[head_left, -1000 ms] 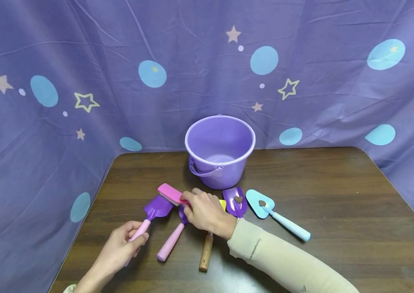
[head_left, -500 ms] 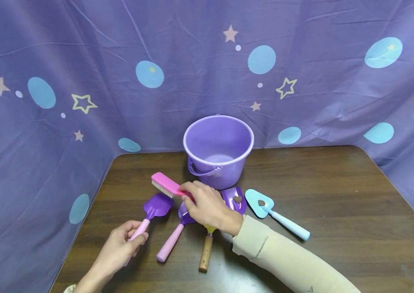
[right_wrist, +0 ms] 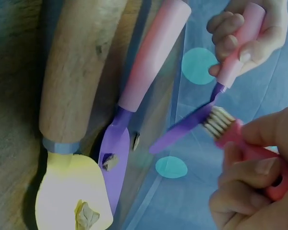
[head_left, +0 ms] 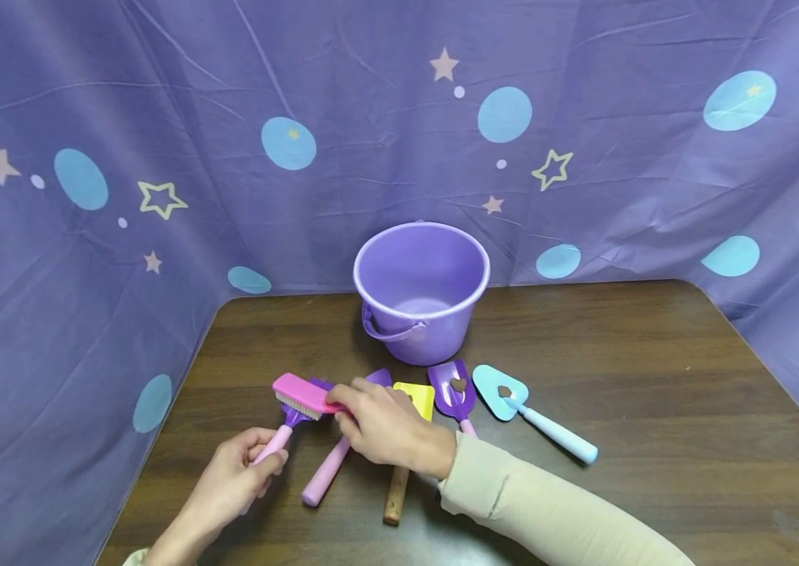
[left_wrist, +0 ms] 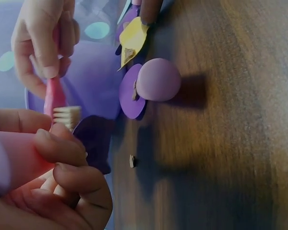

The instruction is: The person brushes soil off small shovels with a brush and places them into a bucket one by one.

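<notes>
The right hand (head_left: pixel 386 424) holds the pink brush (head_left: pixel 295 393) between its fingers (right_wrist: pixel 249 172).

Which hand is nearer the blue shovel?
Right. The right hand, gripping the pink brush, is left of the blue shovel; the left hand, holding a purple scoop, is farther left.

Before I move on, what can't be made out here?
Head: the held shovel, its blade mostly behind the pink brush.
Head: the yellow shovel, its middle hidden by the right hand.
Right wrist: the yellow shovel's ends, cut off by top and bottom edges.
Left wrist: a brown chip on the table, too small to identify.
</notes>
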Motion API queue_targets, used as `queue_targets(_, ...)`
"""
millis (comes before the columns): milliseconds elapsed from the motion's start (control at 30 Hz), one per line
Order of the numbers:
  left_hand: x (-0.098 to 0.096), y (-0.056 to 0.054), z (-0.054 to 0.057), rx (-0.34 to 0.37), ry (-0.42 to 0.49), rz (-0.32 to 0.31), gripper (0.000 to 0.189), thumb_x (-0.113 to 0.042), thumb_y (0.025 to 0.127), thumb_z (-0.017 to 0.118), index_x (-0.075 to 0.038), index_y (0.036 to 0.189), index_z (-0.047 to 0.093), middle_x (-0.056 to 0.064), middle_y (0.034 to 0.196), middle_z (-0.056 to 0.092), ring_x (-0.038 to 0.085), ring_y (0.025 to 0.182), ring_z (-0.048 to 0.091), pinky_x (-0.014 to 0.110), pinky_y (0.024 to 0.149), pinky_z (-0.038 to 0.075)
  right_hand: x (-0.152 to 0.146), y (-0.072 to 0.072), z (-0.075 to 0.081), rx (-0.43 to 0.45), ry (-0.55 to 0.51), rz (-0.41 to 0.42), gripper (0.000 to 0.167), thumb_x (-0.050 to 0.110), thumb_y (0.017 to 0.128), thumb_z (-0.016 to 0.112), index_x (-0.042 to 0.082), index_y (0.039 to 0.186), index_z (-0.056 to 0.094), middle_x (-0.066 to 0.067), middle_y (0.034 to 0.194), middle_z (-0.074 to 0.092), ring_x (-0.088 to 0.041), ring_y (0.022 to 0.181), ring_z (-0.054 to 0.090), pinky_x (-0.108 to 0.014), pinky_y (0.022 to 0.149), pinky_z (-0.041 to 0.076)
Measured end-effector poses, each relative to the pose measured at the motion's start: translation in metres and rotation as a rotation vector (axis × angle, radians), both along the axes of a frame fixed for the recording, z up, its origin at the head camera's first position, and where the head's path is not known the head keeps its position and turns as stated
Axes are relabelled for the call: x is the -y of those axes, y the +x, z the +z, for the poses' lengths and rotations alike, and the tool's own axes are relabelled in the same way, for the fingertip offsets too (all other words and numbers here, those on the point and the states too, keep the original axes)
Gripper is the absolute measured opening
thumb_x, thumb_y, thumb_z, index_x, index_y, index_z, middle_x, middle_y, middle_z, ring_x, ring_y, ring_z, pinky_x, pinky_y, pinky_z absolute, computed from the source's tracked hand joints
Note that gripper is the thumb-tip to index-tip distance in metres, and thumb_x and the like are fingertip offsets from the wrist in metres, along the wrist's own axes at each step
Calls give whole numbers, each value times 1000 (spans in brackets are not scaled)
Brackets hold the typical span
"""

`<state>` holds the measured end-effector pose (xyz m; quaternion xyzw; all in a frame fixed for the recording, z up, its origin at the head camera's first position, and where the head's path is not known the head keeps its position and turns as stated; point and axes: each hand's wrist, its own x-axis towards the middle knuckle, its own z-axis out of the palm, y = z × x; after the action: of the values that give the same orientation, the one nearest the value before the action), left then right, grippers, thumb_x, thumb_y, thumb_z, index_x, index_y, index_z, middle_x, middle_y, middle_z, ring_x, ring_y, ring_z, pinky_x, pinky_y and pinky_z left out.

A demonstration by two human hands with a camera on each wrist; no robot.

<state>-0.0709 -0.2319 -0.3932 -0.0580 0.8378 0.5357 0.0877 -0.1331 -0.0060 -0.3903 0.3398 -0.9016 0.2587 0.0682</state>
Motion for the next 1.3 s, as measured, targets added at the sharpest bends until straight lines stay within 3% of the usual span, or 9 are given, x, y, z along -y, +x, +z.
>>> queue_targets(200,3,0,1,-9,9,-9,30,-2,86,64,9,111,54,4,67,56,8,46,42,21,40,33,-4,-9,-3,6,31,-44,14,21,90,61,23,104,62,8,81,53,-9,66,51,-26,51,43)
queue_targets(367,3,0,3,-5,4,-21,30,-2,85,65,10,110,54,5,67,56,7,45,41,20,39,32,-7,-16,-5,62,27,-76,16,21,89,62,22,105,63,7,80,53,-11,66,52,-29,52,44)
queue_targets(800,6,3,7,-13,5,-44,31,-3,85,64,9,112,54,2,66,54,7,45,40,21,38,32,-10,-33,-9,104,55,-174,21,22,88,63,23,110,64,2,86,59,-18,70,59,-33,52,46)
queue_targets(1067,9,3,12,-41,-24,34,31,-6,88,64,7,114,54,4,69,57,10,49,47,23,41,39,-15,-38,-9,176,-7,-225,29,25,91,62,19,118,59,1,95,63,-18,79,62,-36,63,50)
queue_targets(1300,12,1,13,-57,-47,68,28,-7,90,61,6,114,55,5,72,60,13,53,52,26,44,43,-23,-31,-8,157,-77,-202,24,24,91,61,18,114,61,3,93,62,-13,75,58,-34,62,49)
